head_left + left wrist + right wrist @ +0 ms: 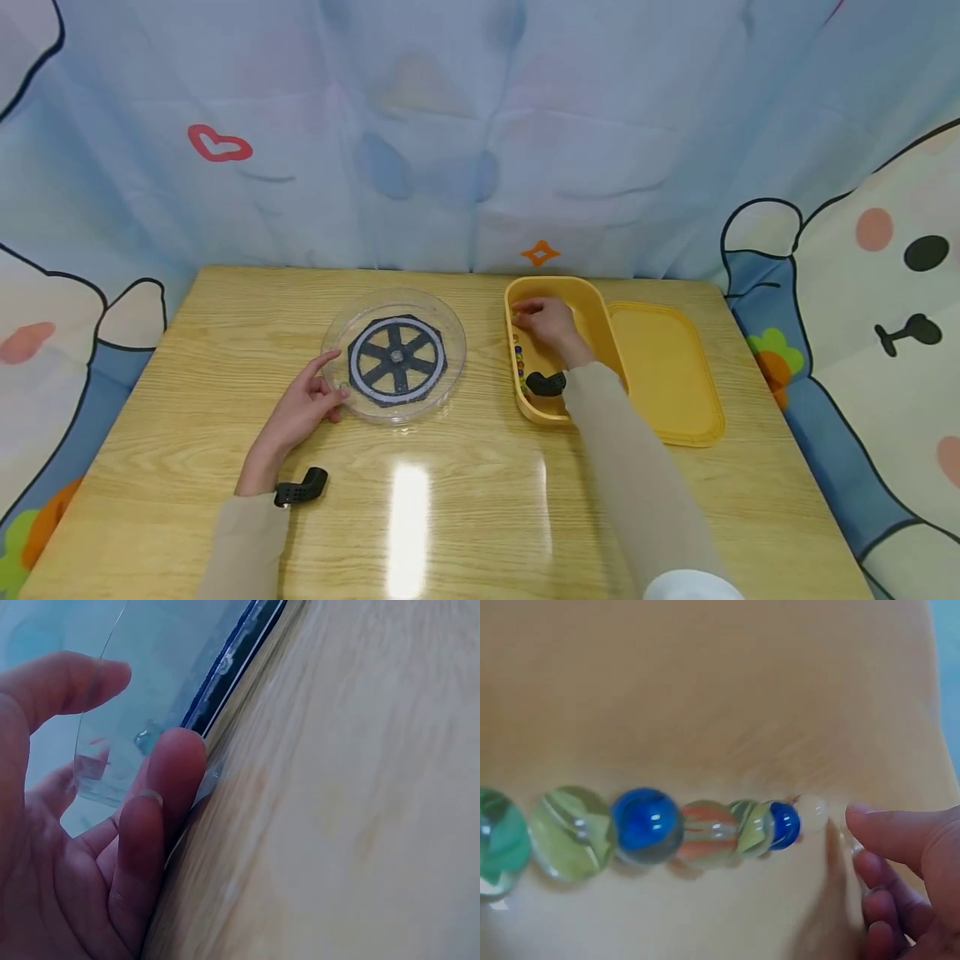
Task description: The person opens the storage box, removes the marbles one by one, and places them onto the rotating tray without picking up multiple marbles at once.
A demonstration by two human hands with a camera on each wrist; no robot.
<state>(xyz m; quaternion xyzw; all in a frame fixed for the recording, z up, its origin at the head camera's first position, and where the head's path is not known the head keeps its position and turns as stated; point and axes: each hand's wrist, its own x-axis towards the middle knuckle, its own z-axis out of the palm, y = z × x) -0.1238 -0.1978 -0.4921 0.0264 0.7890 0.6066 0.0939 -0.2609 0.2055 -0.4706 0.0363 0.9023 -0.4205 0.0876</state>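
My left hand (303, 400) is at the near-left rim of a clear round dish (456, 367), thumb and index finger spread along the edge. A dark spoked wheel with a pale ring (399, 323) shows within the dish. Close by my left thumb, a small greenish marble (146, 739) lies in the dish. My right hand (551, 323) reaches into a yellow box (591, 290), fingertips near its left wall. There a row of glass marbles, including a blue marble (646, 825), ends in a pale marble (812, 815) before my thumb. I cannot tell whether my right fingers hold a marble.
A flat yellow lid (667, 367) lies right of the box, partly under my right forearm. The wooden table (480, 500) reaches back to a printed curtain (450, 150). Black cameras are strapped to both wrists.
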